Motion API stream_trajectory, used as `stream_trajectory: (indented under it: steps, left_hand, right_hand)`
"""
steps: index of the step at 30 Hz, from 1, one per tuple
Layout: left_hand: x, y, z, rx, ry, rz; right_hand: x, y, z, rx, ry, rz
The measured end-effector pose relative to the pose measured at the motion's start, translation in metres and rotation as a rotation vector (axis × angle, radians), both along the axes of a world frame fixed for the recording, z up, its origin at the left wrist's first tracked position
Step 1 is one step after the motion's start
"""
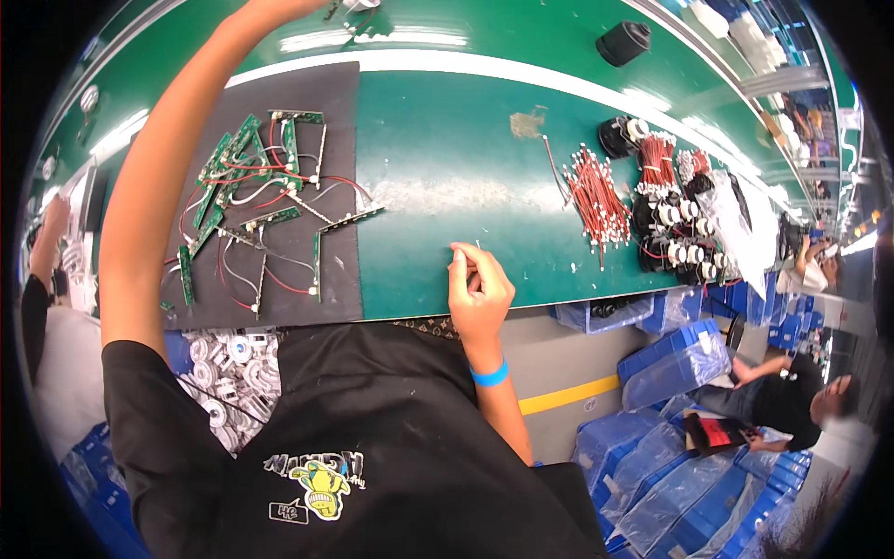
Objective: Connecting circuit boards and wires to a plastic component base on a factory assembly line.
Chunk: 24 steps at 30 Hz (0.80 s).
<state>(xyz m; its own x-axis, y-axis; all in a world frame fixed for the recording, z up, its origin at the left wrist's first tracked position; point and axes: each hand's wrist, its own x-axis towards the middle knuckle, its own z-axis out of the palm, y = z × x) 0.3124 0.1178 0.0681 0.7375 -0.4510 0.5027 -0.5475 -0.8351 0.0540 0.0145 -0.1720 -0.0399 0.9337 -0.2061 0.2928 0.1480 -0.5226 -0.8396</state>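
Note:
My left arm stretches across the bench to the far left, and my left hand is cut off by the upper edge, so its fingers are mostly hidden. Right beside it show the end of a small circuit board and a white round part. Near the bench's front edge, my right hand is closed, thumb and fingertips together; anything inside is hidden. Below my left arm, several narrow green circuit boards, joined by red, white and grey wires, lie tangled on a dark mat.
On the right lie a bundle of red wires, black round parts with white caps and plastic bags. A black cylindrical part stands farther back. Blue bins and a seated person are at right; white round parts sit below the bench.

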Motion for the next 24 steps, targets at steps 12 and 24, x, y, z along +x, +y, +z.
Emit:
stream_trajectory:
  steps: [12, 24]
  left_hand:
    - [-0.48, 0.226, -0.003, -0.978, 0.241, 1.029]
    - [-0.609, 0.088, -0.242, -0.565, 0.471, 1.272]
  right_hand:
    - [0.015, 0.014, 0.048, -0.318, 0.541, 0.395]
    - [0.055, 0.079, 0.049, -0.572, 0.087, 0.684]
